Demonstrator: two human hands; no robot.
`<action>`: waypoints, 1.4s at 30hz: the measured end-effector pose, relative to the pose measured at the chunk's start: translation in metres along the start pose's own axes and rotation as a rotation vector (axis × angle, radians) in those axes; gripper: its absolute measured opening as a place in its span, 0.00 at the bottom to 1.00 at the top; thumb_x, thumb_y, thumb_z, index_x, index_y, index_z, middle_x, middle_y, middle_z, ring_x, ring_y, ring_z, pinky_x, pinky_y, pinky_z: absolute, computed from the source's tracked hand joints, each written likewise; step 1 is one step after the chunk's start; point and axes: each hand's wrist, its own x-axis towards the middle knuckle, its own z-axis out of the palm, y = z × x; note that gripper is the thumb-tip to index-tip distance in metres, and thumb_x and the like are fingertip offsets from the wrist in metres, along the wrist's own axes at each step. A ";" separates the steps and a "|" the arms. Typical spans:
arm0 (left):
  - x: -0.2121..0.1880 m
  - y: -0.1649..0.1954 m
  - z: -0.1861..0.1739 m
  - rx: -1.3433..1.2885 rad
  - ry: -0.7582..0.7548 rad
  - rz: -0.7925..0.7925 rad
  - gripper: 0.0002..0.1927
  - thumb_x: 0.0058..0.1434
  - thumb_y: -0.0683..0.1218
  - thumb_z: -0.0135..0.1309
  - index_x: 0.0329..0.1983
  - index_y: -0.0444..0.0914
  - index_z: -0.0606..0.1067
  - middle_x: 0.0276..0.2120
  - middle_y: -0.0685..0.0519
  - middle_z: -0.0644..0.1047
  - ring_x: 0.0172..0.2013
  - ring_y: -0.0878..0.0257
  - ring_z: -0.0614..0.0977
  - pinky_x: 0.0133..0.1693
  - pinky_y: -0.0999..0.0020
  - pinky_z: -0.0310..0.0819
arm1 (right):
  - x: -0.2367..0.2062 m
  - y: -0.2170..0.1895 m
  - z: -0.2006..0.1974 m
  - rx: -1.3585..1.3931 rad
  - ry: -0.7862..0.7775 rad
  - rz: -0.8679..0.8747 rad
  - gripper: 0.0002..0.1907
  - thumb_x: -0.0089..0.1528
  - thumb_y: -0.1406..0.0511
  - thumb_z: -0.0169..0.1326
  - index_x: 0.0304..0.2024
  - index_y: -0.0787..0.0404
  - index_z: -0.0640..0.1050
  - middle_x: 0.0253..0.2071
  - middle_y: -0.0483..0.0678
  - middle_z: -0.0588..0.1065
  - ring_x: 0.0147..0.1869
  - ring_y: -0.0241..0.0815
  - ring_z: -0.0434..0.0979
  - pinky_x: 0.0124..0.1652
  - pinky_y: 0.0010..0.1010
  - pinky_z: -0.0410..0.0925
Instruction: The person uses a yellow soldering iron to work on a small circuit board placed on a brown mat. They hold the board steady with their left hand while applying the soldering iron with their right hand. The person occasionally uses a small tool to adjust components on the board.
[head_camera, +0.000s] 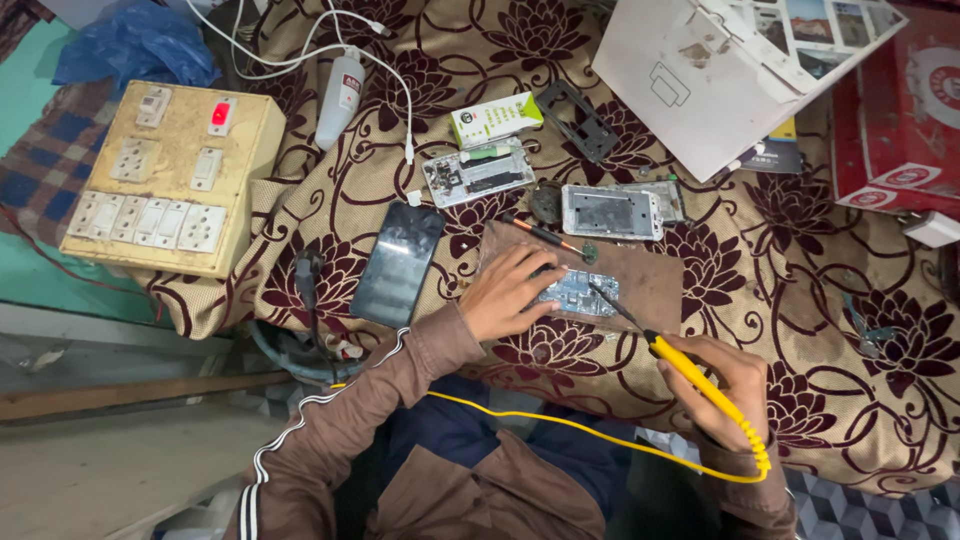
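Work surface is a bed or bench draped w/ a tan cloth printed in dark maroon flowers. Left of it a teal and checked strip, then grey floor at bottom left. A cream switchboard w/ sockets and a lit red switch sits on the cloth's left edge; white cables run from the top edge to an adapter.

A brown board lies mid-cloth, and a small circuit board rests on it, long axis roughly left-right. Left hand is pressed flat on the board's left end, fingers pinning it down, not curled round it. Right hand is closed round a yellow soldering iron; its long axis runs diagonal, handle low right, thin dark tip up-left, touching or just over the circuit board's right part — can't tell which. The yellow cord loops down across the lap.

Near: black phone face up just left of the left hand; two opened phone frames above the board; a green-white box; a white case lid top right.

Hidden/unclear: left fingers cover part of the circuit board; its parts too small to read. Red box at right is cut off by frame edge. The dark cable lump below the phone is hard to make out.
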 end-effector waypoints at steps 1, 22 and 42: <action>0.000 0.000 0.000 0.001 0.000 -0.001 0.25 0.65 0.54 0.56 0.61 0.37 0.74 0.59 0.47 0.70 0.61 0.47 0.70 0.61 0.51 0.67 | -0.001 0.000 0.000 0.010 0.002 0.017 0.14 0.54 0.72 0.62 0.44 0.67 0.82 0.36 0.54 0.82 0.36 0.41 0.85 0.38 0.26 0.73; 0.000 0.001 -0.001 -0.001 0.010 0.004 0.24 0.65 0.54 0.56 0.61 0.38 0.74 0.59 0.48 0.71 0.62 0.46 0.70 0.62 0.51 0.66 | -0.009 0.004 0.010 -0.015 0.161 0.163 0.08 0.64 0.67 0.57 0.37 0.68 0.82 0.24 0.46 0.79 0.24 0.31 0.77 0.28 0.23 0.67; -0.002 0.004 -0.004 0.001 0.052 0.024 0.24 0.65 0.53 0.57 0.61 0.37 0.74 0.59 0.47 0.71 0.62 0.46 0.70 0.61 0.51 0.67 | -0.009 -0.002 0.005 0.029 0.140 0.160 0.08 0.63 0.68 0.57 0.40 0.68 0.82 0.26 0.48 0.79 0.26 0.35 0.80 0.31 0.23 0.69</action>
